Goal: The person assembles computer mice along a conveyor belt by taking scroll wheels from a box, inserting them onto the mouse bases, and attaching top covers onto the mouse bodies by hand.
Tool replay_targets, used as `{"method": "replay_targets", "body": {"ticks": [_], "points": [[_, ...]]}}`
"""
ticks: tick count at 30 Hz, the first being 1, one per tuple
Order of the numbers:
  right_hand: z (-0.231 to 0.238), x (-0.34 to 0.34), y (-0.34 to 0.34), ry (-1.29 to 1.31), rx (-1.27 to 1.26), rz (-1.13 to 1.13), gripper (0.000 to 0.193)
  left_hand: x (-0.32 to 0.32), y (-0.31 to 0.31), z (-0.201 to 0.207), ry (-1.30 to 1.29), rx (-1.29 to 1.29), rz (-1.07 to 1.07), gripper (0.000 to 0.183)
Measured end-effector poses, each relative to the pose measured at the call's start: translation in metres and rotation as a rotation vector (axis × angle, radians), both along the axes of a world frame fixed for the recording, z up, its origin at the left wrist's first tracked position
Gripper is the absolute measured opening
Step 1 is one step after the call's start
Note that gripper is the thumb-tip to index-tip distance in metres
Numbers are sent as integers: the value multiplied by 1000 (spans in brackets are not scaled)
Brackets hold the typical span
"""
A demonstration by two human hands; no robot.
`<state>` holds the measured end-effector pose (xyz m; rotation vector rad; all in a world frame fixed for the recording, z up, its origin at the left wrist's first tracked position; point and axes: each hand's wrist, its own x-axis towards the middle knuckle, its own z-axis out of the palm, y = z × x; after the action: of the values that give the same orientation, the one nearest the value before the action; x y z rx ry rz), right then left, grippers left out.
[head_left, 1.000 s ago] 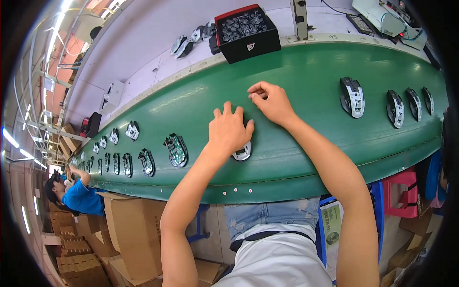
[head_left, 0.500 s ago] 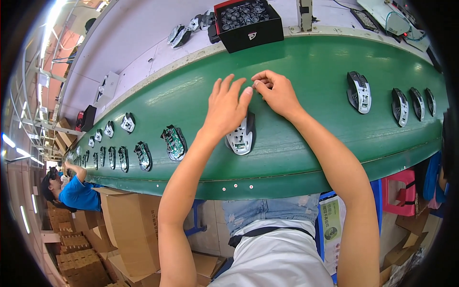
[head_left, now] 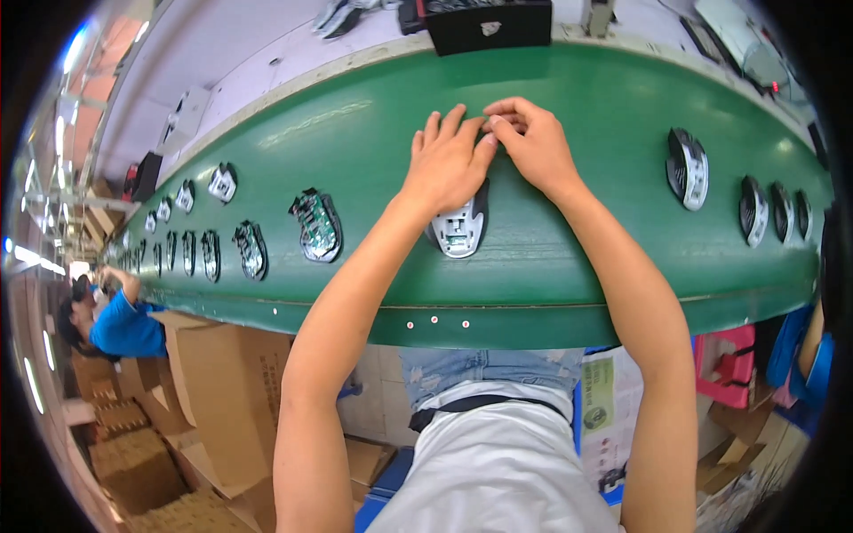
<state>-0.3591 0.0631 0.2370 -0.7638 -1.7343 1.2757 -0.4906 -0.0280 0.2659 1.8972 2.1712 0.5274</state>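
Observation:
A computer mouse body [head_left: 460, 235] with a pale grey shell and dark sides lies on the green belt in front of me, its upper part hidden beneath my left hand. My left hand [head_left: 446, 164] is over it with fingers stretched out, thumb and index finger close to the right fingertips. Beside it, my right hand [head_left: 539, 147] has its thumb and fingers pinched together. Whatever may be between those fingertips is too small to make out. To the left lies a mouse half with an exposed green circuit board [head_left: 317, 229].
Several circuit-board mouse halves [head_left: 251, 249] and pale shells [head_left: 223, 183] line the belt [head_left: 569, 258] leftward. Mouse bodies [head_left: 689, 169] lie rightward. A black box [head_left: 490, 27] stands beyond the far edge. Cardboard boxes [head_left: 227, 391] and a person in blue [head_left: 129, 327] are at left.
The whole view has shifted, with the belt and black box now higher in the picture. My hands remain close together by the mouse body, the right one still pinched.

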Motion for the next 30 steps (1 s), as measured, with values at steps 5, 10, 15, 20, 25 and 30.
{"method": "replay_targets", "body": {"ticks": [5, 10, 15, 20, 25, 30], "points": [[-4, 0, -10, -28, -12, 84, 22, -31, -7, -18, -714, 281, -40, 35], [41, 20, -87, -418, 396, 261, 78, -25, -70, -13, -943, 381, 157, 37], [48, 30, -108, -604, 485, 211, 78, 11, -87, 34, -1578, 98, 272, 44], [67, 80, -72, -664, 442, 297, 62, -12, -89, 36, -1420, -236, -69, 39], [63, 108, -61, -697, 451, 217, 59, -36, -69, 16, -702, 232, -56, 19], [63, 103, -62, -660, 580, 118, 57, -35, -68, -17, -421, 548, -153, 14]]}}
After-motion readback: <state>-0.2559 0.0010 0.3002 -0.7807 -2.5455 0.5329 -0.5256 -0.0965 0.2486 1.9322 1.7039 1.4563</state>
